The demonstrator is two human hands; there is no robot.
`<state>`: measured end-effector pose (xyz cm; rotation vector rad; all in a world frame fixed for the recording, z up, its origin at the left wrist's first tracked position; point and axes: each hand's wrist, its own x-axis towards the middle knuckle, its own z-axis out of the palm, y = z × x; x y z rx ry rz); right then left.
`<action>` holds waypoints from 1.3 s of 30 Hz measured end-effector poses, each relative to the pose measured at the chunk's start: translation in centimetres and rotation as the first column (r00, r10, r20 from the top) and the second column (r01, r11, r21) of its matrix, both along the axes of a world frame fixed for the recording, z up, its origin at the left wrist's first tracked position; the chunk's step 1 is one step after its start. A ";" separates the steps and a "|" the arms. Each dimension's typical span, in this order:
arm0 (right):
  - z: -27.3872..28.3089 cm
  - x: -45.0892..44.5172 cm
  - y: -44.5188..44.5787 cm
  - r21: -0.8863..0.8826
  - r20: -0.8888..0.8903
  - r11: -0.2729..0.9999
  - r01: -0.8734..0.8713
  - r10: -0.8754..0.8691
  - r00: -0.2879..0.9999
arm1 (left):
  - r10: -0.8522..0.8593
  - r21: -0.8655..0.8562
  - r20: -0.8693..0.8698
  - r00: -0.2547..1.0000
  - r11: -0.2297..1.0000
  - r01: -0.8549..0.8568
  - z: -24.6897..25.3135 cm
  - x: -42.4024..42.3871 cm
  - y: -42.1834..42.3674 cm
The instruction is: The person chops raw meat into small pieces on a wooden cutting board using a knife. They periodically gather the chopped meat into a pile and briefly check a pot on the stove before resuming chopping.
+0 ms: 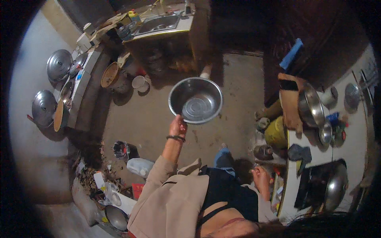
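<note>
My left hand [178, 127] grips the rim of a round stainless steel basin [195, 100], held out above the floor. Only the basin's shiny inside shows, with rings on its bottom and nothing plain to see in it. My right hand [261, 178] is at my right side near the front of the white counter [290, 190], its fingers bent. Something small may be at its fingertips, but it is too blurred to tell.
A sink [159, 23] is set in a counter ahead. Pot lids [44, 107] lean on the left wall. Buckets [110, 76] and a plastic jug [140, 166] stand on the floor. At right are a yellow container [275, 132], metal bowls [311, 105] and a wok lid [336, 187].
</note>
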<state>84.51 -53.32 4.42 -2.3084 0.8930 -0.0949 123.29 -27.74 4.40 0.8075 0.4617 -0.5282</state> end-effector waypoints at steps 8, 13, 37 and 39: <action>2.4 18.9 -8.6 0.108 0.001 0.976 -0.190 0.191 0.982 | 0.261 -0.023 0.009 0.965 0.965 -0.261 4.0 25.1 -7.0; 2.9 26.9 -12.1 0.063 0.018 0.994 -0.090 0.089 0.996 | 0.276 0.154 0.098 0.956 0.945 -0.288 5.1 42.2 -16.9; 0.4 44.3 -1.4 0.024 -0.081 0.880 0.475 -0.472 0.878 | 0.015 0.219 0.157 0.988 0.975 -0.050 -14.0 84.3 -29.8; 2.1 43.5 -0.2 0.000 0.032 0.847 0.531 -0.531 0.847 | -0.054 0.220 0.208 0.977 0.975 0.008 -12.9 82.5 -30.1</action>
